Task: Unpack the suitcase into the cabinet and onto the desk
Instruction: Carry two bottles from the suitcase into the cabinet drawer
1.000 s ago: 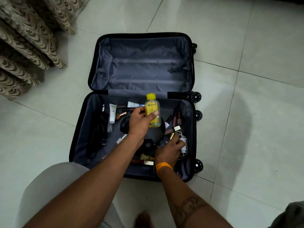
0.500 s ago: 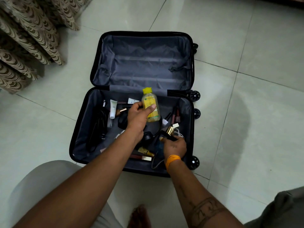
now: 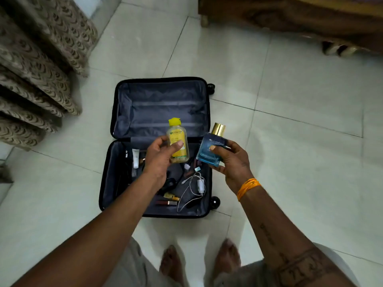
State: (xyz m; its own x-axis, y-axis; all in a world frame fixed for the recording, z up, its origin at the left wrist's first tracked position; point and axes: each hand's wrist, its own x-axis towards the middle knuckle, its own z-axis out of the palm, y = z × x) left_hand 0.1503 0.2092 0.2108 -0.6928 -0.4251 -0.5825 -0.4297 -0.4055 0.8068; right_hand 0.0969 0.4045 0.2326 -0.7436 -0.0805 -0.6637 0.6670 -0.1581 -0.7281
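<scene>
A black suitcase point(image 3: 116, 162) lies open on the tiled floor, its far half bare. My left hand point(image 3: 159, 158) grips a yellow Garnier bottle point(image 3: 178, 139) above the near half. My right hand point(image 3: 232, 160) holds a blue perfume bottle point(image 3: 209, 150) with a gold cap, lifted over the suitcase's right edge. Left in the near half are a white charger with its cable point(image 3: 200, 184), a small white tube point(image 3: 135, 157), a gold-capped tube point(image 3: 171, 196), a dark red stick point(image 3: 165, 203) and several other small cosmetics, partly hidden by my left forearm.
Patterned curtains point(image 3: 35, 65) hang at the left. A wooden piece of furniture point(image 3: 290, 15) stands at the top right, with a pair of slippers point(image 3: 339, 49) under its edge. My bare feet point(image 3: 172, 264) stand just before the suitcase on pale floor tiles.
My right hand lifted the blue perfume bottle out of the suitcase. Both hands and the view have risen, so the suitcase looks farther away; the wooden furniture came into view.
</scene>
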